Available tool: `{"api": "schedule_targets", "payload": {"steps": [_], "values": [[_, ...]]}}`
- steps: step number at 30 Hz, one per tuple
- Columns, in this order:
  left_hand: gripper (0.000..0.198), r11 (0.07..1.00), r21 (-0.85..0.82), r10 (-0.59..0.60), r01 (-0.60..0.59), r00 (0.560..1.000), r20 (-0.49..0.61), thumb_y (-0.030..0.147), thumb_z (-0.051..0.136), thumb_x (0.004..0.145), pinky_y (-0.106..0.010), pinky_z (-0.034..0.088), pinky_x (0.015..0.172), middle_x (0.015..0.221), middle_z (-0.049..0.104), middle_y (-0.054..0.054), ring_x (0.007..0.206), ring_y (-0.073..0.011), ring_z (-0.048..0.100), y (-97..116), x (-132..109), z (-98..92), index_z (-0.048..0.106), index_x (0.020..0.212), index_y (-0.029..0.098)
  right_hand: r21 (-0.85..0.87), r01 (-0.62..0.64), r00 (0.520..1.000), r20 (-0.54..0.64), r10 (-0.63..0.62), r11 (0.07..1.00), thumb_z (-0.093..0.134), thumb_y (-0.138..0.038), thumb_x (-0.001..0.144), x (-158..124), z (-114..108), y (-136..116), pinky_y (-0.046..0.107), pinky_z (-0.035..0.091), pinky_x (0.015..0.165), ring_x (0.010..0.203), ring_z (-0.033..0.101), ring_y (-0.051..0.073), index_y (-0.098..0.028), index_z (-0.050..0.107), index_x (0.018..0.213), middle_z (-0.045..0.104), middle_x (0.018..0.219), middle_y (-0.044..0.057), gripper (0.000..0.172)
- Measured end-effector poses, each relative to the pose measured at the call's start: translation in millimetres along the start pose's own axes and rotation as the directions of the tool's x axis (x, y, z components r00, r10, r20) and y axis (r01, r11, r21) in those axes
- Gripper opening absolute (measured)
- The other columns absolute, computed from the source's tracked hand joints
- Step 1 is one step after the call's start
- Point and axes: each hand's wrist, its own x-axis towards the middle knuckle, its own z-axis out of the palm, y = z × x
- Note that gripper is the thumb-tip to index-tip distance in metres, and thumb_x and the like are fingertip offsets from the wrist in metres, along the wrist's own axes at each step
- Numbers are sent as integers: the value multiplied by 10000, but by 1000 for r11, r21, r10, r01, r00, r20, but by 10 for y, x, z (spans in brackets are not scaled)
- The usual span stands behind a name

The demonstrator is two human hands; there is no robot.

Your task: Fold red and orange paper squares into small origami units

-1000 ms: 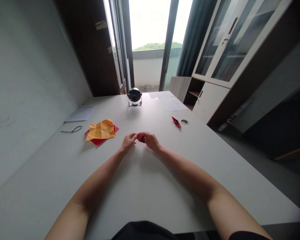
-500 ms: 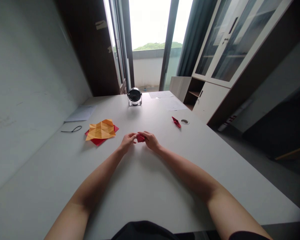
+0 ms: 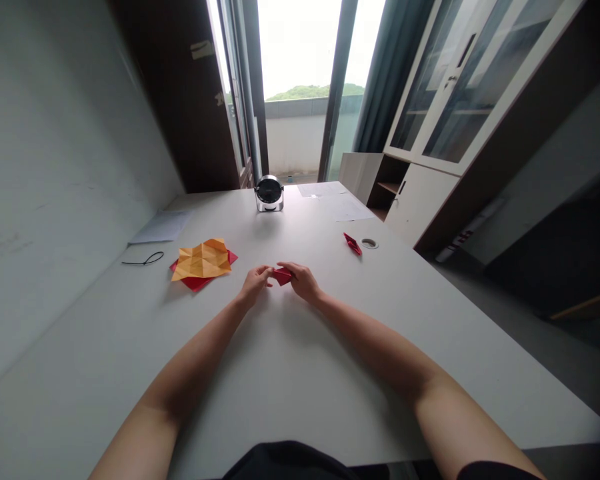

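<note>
From the head view I see the left hand [image 3: 254, 283] and right hand [image 3: 303, 281] pinching the red folded paper [image 3: 282, 275] from either side, low over the table [image 3: 290, 373], probably steadying its creases; an orange sheet [image 3: 201, 259] lies far left.

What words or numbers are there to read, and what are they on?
No text can be read anywhere.
On the far sheets near the fan: marks too blurred to read.
On the left sheet: too blurred.
On the tape on the dark panel: nothing legible.
On the red paper pinched by the left hand and right hand: no writing shows.
</note>
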Motion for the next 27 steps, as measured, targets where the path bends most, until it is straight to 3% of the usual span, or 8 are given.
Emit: {"api": "schedule_targets", "payload": {"steps": [5,8,11,15,20,23,27], "values": [[397,999,38,32,-34,999,44,508,697,752,-256,500,611,710,679,-43,653,-141,611,-50,17,-3,715,894,137,-26,-17,1000,1,17,1000,447,-68,847,-8,13,65,302,497,840,924,666,181,-236,655,1247,722,1102,60,481],[390,996,41,73,-74,997,32,510,693,757,-241,495,591,807,701,-59,693,-144,618,-109,44,-9,712,882,141,-23,-63,998,-12,63,998,423,-138,912,3,9,59,284,494,780,809,664,160,-231,655,1250,741,972,42,420],[371,991,71,114,-112,993,-13,502,684,768,-234,492,577,800,697,-53,707,-149,618,-149,69,-29,710,871,147,23,-131,990,-41,132,991,404,-267,975,15,-14,13,269,487,710,695,642,146,-219,659,1230,724,800,17,364],[339,976,141,175,-164,982,-68,486,666,791,-235,491,576,792,700,-49,708,-154,621,-161,82,-66,705,861,157,113,-180,984,14,180,977,499,-407,950,22,-32,-11,260,487,646,620,639,136,-219,637,1221,712,783,11,358],[323,960,187,227,-208,970,-86,477,648,812,-241,494,567,763,684,-38,674,-147,606,-157,69,-63,696,868,162,143,-210,977,62,203,967,605,-366,866,32,22,81,239,454,574,542,599,119,-229,626,1144,663,677,-29,311],[349,969,136,220,-208,972,-79,486,649,811,-247,508,580,809,691,-47,710,-154,617,-151,62,-39,695,916,157,206,-219,976,26,218,954,584,-363,871,43,56,119,230,438,563,534,577,114,-224,605,1045,637,622,-45,224],[381,984,31,177,-175,981,-82,488,684,784,-247,507,597,891,704,-67,768,-163,631,-158,62,-19,687,961,151,326,-223,971,-4,237,919,582,-394,867,52,77,106,233,442,557,529,562,117,-222,554,1014,621,614,-47,228]]}}
